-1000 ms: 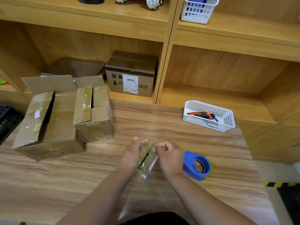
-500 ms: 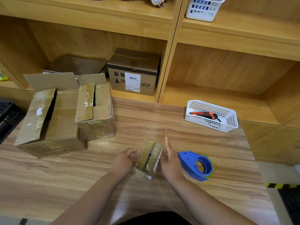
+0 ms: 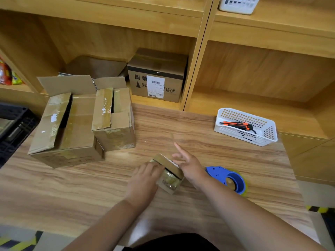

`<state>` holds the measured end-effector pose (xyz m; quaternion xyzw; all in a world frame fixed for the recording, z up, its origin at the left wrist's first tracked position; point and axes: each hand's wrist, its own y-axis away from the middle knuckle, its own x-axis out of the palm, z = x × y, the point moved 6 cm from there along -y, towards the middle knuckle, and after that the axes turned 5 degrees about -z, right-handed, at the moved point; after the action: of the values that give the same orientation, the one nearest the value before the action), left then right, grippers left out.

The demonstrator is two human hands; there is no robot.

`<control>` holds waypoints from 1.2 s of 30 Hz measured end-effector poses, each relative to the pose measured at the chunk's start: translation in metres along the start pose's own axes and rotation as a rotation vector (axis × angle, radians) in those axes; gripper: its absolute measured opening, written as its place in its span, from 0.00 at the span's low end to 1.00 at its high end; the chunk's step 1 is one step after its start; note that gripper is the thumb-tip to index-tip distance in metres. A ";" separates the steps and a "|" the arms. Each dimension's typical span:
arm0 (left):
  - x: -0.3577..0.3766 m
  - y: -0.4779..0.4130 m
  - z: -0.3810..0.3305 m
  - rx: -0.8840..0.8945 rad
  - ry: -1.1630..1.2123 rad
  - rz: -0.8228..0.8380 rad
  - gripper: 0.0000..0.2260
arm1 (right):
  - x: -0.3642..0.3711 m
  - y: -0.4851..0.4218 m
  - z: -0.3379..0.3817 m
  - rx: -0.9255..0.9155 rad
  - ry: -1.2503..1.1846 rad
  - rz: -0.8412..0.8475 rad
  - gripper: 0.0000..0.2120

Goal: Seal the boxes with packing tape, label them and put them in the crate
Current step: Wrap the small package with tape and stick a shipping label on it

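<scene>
A small cardboard box [image 3: 169, 175], wrapped in glossy tape, lies on the wooden table [image 3: 199, 142] in front of me. My left hand [image 3: 145, 176] rests on its left side with the fingers laid over the top edge. My right hand [image 3: 190, 164] touches the box's right side, index finger stretched out and pointing away. A blue tape dispenser [image 3: 227, 178] lies just right of my right wrist. Two larger cardboard boxes, one big [image 3: 67, 129] and one medium [image 3: 116, 122], stand at the left with their flaps loose. A black crate [image 3: 12, 127] sits at the far left edge.
A white basket [image 3: 246, 126] holding an orange and black utility knife [image 3: 237, 125] stands at the right rear of the table. A labelled box [image 3: 157, 75] sits in the shelf behind. Wooden shelving runs along the back.
The small box has come down from between both hands onto the table. My left hand moved over its top, and my right hand released its pinch, index finger now extended.
</scene>
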<state>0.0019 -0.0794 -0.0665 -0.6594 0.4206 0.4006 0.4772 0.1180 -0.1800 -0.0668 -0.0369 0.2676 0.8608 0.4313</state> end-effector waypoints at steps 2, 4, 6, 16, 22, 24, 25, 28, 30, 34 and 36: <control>0.015 -0.004 0.000 0.235 -0.137 0.125 0.41 | -0.005 0.001 0.000 -0.006 -0.025 -0.038 0.28; 0.029 -0.008 0.007 0.311 -0.212 0.235 0.42 | -0.013 0.003 -0.004 -0.001 -0.072 -0.087 0.29; 0.038 -0.007 0.011 0.353 -0.226 0.240 0.34 | -0.024 0.007 -0.007 0.007 -0.145 -0.154 0.29; 0.046 -0.006 0.001 -0.030 -0.011 0.180 0.41 | -0.037 0.035 -0.038 0.109 -0.409 -0.351 0.06; 0.044 -0.008 0.007 -0.241 0.134 0.137 0.31 | -0.016 0.041 -0.053 0.220 -0.366 -0.288 0.04; 0.047 -0.006 0.010 -0.284 0.225 0.107 0.28 | -0.013 0.041 -0.053 0.229 -0.332 -0.292 0.03; 0.047 -0.006 0.010 -0.295 0.256 0.099 0.28 | -0.012 0.041 -0.053 0.230 -0.322 -0.301 0.04; 0.048 -0.005 0.010 -0.310 0.294 0.140 0.26 | -0.009 0.038 -0.051 0.226 -0.295 -0.338 0.05; 0.049 -0.006 0.009 -0.316 0.299 0.193 0.26 | -0.006 0.037 -0.050 0.226 -0.288 -0.359 0.06; 0.049 -0.005 0.009 -0.322 0.319 0.232 0.27 | -0.003 0.034 -0.052 0.255 -0.272 -0.395 0.07; 0.050 -0.004 0.011 -0.325 0.326 0.248 0.28 | -0.003 0.032 -0.054 0.264 -0.249 -0.412 0.08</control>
<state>0.0208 -0.0770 -0.1143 -0.7264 0.4998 0.4070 0.2383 0.0862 -0.2239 -0.0980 0.0720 0.3092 0.7106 0.6279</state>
